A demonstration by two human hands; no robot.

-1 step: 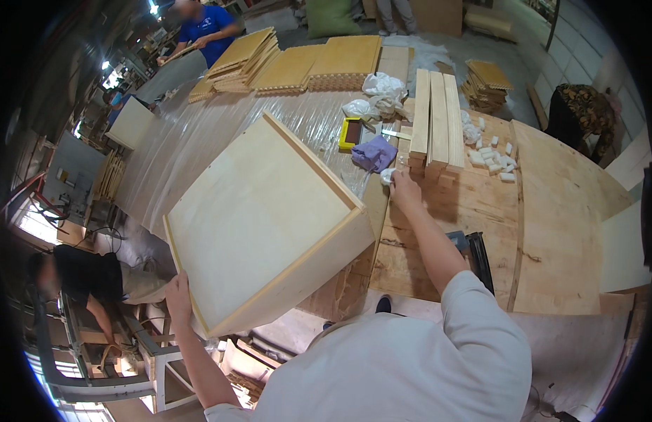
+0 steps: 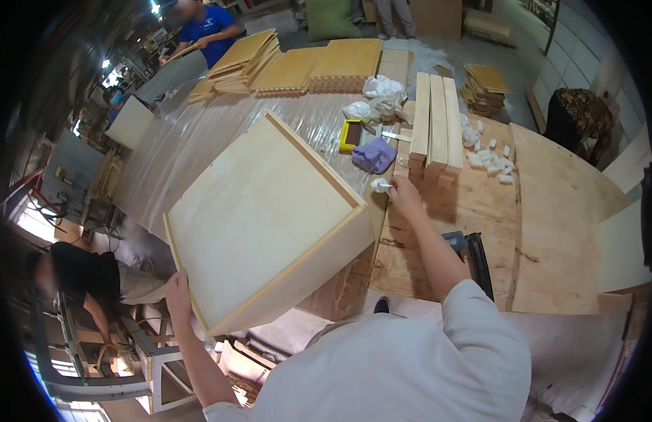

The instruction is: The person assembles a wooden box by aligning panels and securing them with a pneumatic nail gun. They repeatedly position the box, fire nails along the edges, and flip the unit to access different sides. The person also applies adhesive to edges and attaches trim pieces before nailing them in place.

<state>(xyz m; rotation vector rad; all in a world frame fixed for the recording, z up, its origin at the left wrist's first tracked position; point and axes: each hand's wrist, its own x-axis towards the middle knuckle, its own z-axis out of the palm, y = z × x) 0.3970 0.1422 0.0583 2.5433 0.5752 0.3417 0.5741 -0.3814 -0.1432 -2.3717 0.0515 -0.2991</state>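
Observation:
A pale wooden box, shaped like a drawer with its flat panel up and raised strips along its edges, lies tilted before me. My left hand grips its near left edge. To the right of the box, my right hand pinches a small crumpled white wad; whether it is cloth or plastic I cannot tell. Just beyond the wad sits a bunched purple cloth, with a yellow-edged dark block beside it. Long wooden boards lie stacked past my right hand.
Small white blocks lie right of the boards. A black-and-grey power tool rests by my right forearm. Yellowish panels are stacked at the far side. One person in blue stands there; another bends over at left.
My right hand has shifted slightly toward me, bringing the white wad away from the purple cloth and nearer the box. My left hand and the box have hardly moved.

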